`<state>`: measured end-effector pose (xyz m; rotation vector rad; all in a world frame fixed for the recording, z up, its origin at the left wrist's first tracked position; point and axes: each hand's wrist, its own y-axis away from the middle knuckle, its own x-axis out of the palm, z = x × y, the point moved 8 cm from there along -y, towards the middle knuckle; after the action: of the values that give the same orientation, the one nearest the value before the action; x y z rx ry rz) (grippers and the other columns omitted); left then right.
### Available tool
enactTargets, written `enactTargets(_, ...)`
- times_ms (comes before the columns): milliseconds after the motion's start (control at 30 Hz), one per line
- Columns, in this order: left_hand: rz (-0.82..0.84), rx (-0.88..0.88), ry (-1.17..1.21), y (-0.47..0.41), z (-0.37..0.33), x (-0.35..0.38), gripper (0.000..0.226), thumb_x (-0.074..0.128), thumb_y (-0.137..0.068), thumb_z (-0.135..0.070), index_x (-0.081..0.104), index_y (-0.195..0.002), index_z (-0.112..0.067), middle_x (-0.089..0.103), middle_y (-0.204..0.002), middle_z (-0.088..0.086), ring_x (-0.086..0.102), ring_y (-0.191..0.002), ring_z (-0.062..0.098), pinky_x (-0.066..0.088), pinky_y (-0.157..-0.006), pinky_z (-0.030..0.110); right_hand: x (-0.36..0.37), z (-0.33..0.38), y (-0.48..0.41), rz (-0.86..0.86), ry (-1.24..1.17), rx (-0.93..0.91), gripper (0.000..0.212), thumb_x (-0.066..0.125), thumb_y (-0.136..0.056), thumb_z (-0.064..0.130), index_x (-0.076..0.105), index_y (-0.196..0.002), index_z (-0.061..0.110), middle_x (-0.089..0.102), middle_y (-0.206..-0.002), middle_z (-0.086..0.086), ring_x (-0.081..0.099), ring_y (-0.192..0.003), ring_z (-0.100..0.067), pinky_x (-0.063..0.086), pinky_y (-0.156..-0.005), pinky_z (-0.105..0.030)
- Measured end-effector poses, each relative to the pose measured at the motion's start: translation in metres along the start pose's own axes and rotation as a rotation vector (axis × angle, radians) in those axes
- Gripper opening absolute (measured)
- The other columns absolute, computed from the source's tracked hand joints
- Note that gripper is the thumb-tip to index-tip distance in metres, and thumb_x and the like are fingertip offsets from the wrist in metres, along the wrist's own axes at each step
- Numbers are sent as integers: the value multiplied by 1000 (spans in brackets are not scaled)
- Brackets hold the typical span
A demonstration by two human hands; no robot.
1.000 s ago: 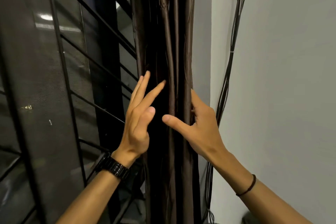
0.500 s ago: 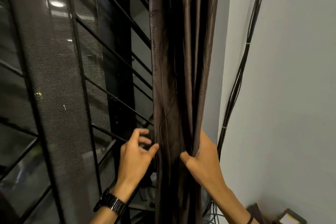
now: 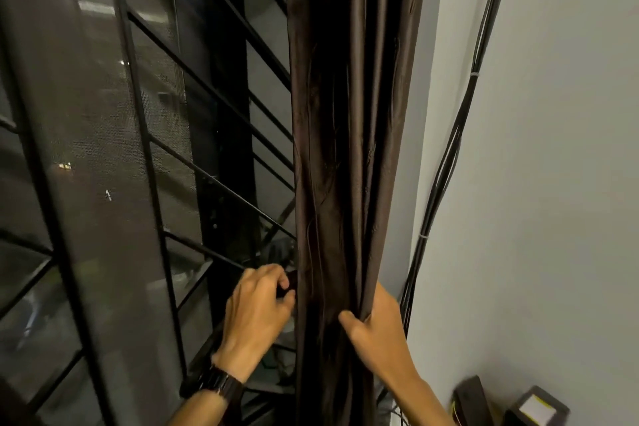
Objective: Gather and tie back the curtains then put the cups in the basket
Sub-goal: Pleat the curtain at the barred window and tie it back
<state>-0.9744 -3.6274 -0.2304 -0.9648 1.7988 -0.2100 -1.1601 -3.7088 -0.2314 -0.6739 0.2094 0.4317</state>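
Note:
A dark brown curtain (image 3: pixel 345 149) hangs bunched in tight vertical folds down the middle of the head view. My right hand (image 3: pixel 377 328) grips the bundle low down from its right side, thumb across the front and fingers hidden behind the cloth. At the bundle's left edge, my left hand (image 3: pixel 257 311) has its fingers curled and pinches a dark piece of fabric. Whether that piece is a tie-back or a fold of curtain I cannot tell. No cups and no basket are in view.
A window with black diagonal bars and mesh (image 3: pixel 145 149) fills the left. Black cables (image 3: pixel 446 166) run down the grey wall (image 3: pixel 553 183) just right of the curtain. Two dark boxes (image 3: pixel 532 405) sit at the bottom right corner.
Both hands went from spread open at mid-height on the curtain to lower down. The right hand closed round the bundle and the left hand's fingers curled at its left edge.

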Motion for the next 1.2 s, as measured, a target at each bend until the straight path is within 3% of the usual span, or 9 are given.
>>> enactTargets(200,51,-108,139,-1,4,4,28,77,-79,-23,49,-73,-22,58,-61,-6,59,-60,17,46,-54,31,-1,-2,1,-14,127,-39,54,65,-71,-7,48,-88,42,57,-73,21,58,-72,3,37,-60,-5)
enactTargets(333,65,-317,398,1,9,9,23,81,-77,-14,60,-85,-20,59,-57,-3,57,-55,14,44,-55,26,4,1,-2,-20,188,-87,44,65,-72,-3,60,-114,13,57,-94,24,52,-80,9,35,-71,1)
enactTargets(500,212,-359,405,8,11,21,38,73,-80,-20,45,-57,-11,39,-54,4,43,-52,18,31,-52,29,7,7,-1,-25,312,-159,58,63,-74,-3,56,-131,6,63,-125,-13,54,-92,-13,32,-71,6)
enactTargets(600,223,-326,370,10,4,16,45,74,-82,-31,39,-57,-17,35,-55,2,39,-52,18,27,-55,33,9,3,-4,-11,386,-159,61,54,-77,10,52,-137,7,59,-134,-13,57,-86,-17,40,-68,-5)
enactTargets(700,172,-279,249,9,-1,12,51,74,-85,-33,34,-57,-19,40,-52,0,54,-50,21,43,-54,33,13,-2,-7,4,454,-160,65,51,-77,13,49,-141,9,56,-138,-13,62,-85,-30,53,-66,-35)
enactTargets(800,253,-407,543,16,0,26,38,73,-94,-28,53,-65,-13,53,-55,8,60,-42,22,46,-44,29,19,4,-4,23,462,-222,63,50,-78,11,50,-141,10,55,-138,-11,62,-83,-31,54,-63,-40)
enactTargets(967,369,-359,940,30,-31,34,44,56,-102,-54,72,-98,-12,79,-99,-1,75,-89,12,56,-75,26,35,9,5,69,382,-230,70,46,-77,12,44,-147,14,52,-140,-8,62,-95,-29,56,-71,-44)
enactTargets(1067,373,-287,1077,37,-48,30,47,46,-93,-72,68,-126,-47,70,-130,-20,61,-123,-5,46,-104,24,48,21,15,126,273,-268,75,53,-79,6,36,-152,14,52,-142,-7,62,-101,-25,56,-77,-36)
enactTargets(1200,332,-213,949,38,-53,23,72,61,-67,-76,54,-133,-50,67,-128,-18,62,-119,-4,49,-96,22,58,10,16,341,242,-249,43,58,-77,17,59,-119,13,59,-117,-11,61,-82,-21,51,-66,-30)
